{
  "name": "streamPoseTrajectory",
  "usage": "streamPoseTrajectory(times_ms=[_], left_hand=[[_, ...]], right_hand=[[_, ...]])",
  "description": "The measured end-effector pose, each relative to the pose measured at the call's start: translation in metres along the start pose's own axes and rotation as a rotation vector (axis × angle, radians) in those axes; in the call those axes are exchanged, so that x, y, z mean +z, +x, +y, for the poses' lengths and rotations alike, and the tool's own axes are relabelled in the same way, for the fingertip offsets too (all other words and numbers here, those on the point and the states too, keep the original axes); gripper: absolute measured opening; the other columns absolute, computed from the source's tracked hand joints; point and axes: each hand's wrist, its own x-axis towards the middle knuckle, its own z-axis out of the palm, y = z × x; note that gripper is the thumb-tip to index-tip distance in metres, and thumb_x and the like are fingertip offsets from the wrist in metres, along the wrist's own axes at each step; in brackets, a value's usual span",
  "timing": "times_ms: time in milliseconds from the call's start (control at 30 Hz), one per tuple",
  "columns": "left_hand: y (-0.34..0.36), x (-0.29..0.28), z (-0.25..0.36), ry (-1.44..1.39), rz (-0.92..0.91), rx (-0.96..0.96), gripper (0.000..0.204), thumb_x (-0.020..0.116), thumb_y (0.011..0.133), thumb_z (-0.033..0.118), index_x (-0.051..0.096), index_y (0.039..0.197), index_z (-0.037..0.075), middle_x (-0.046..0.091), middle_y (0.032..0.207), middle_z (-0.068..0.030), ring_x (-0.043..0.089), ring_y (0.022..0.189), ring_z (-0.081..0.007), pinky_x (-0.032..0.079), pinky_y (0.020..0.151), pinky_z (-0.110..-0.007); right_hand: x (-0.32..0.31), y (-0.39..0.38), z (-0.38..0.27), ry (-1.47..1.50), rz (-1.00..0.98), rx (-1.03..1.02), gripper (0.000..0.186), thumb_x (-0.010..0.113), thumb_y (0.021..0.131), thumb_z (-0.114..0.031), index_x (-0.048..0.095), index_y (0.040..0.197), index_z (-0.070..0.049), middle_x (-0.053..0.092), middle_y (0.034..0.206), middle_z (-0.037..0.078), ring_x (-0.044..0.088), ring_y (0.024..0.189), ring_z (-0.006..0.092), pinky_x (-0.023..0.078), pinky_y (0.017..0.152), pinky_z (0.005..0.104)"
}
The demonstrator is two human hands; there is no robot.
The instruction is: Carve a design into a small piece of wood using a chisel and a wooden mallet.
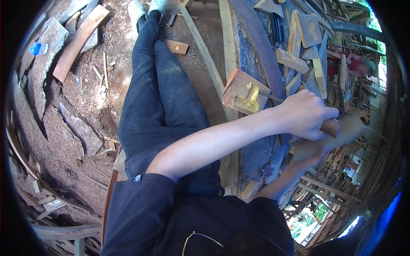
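My left hand (307,113) is closed in a fist around a chisel (331,127) with a round brown wooden handle. The chisel's thin shaft reaches left to a reddish wooden block (232,85). On the block's top is a hollowed, yellow-lit carved patch (251,99), where the shaft points; whether the tip touches it I cannot tell. Beyond the handle, my right hand (315,157) is blurred by motion and grips what looks like a wooden mallet (341,135), also smeared, close to the chisel's butt end.
The block rests on a worn bluish bench (252,160) beside a long dark curved beam (260,38). Several wood offcuts (292,59) and a dark case (276,27) lie farther along. Planks (81,42) and shavings cover the ground at left. Another person in red (358,66) is at far right.
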Motion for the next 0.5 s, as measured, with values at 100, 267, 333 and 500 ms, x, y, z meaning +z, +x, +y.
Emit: streamPoseTrajectory(times_ms=[100,267,333,500], left_hand=[[0.002,0.001,-0.003,-0.036,-0.010,-0.004,0.029,0.081,0.070,0.026,0.069,0.090,0.008,0.067,0.064,-0.0147,0.070,0.066,-0.0391,0.054,0.060,-0.049],[0.000,0.006,-0.005,-0.019,0.023,0.030,0.030,0.082,0.071,0.027,0.065,0.086,0.009,0.065,0.061,-0.0107,0.069,0.064,-0.0363,0.052,0.059,-0.048],[-0.002,0.008,-0.004,-0.028,-0.004,0.036,0.031,0.083,0.070,0.028,0.065,0.086,0.009,0.065,0.062,-0.0110,0.070,0.065,-0.0366,0.053,0.060,-0.048],[-0.002,0.010,-0.007,0.034,-0.046,0.025,0.031,0.084,0.071,0.029,0.065,0.087,0.008,0.066,0.063,-0.0128,0.070,0.067,-0.0371,0.053,0.059,-0.048]], right_hand=[[-0.046,0.038,-0.075,0.498,-0.245,-0.468,0.090,0.075,0.085,-0.048,0.043,0.151,0.004,0.060,0.118,0.020,0.060,0.108,0.0294,0.056,0.091,0.0389],[-0.070,0.038,-0.096,-0.229,-0.848,-0.370,0.089,0.080,0.080,-0.047,0.047,0.146,0.003,0.059,0.110,0.013,0.058,0.089,0.0244,0.052,0.074,0.0344],[-0.065,0.027,-0.099,-0.640,-0.511,-0.544,0.088,0.077,0.083,-0.050,0.047,0.147,0.003,0.059,0.106,0.012,0.056,0.075,0.0188,0.047,0.064,0.0304],[-0.053,0.003,-0.105,0.058,-0.620,-0.437,0.081,0.066,0.090,-0.052,0.051,0.146,0.005,0.062,0.114,0.014,0.059,0.074,0.0184,0.048,0.064,0.0281]])
